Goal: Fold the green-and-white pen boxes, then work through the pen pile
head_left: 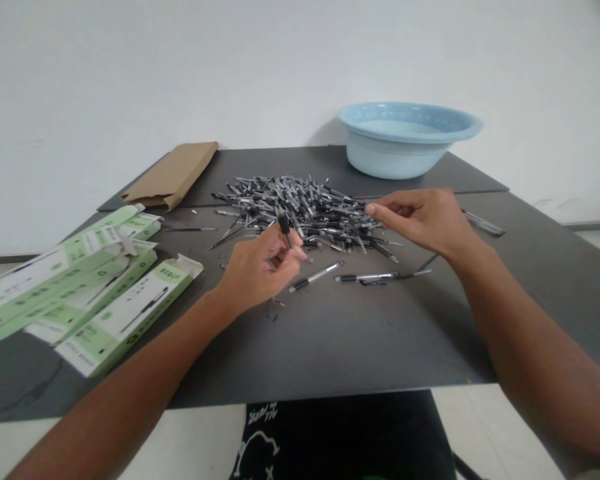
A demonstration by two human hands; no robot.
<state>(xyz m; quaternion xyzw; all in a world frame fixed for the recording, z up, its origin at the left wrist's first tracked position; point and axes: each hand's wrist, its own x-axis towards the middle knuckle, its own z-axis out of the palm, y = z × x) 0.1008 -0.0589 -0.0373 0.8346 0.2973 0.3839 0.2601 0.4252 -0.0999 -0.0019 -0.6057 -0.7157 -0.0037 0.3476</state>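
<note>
My left hand [263, 270] is closed around a pen [283, 221], its black grip end pointing up and away from me. Just behind it spreads a large heap of pens and pen parts [300, 207], clear barrels with black grips. My right hand [420, 217] hovers at the heap's right edge, thumb and fingers drawn together; whatever is between them is hidden. In front of the heap lie a single clear pen [317, 276] and another pen [367, 277] with a black piece beside it.
Several green-and-white pen boxes [130, 313] overlap on the left. Behind them is a brown cardboard box [177, 175]. A light blue basin [397, 157] stands at the back right, near the wall. A few thin clear rods [484, 222] lie right of my right hand.
</note>
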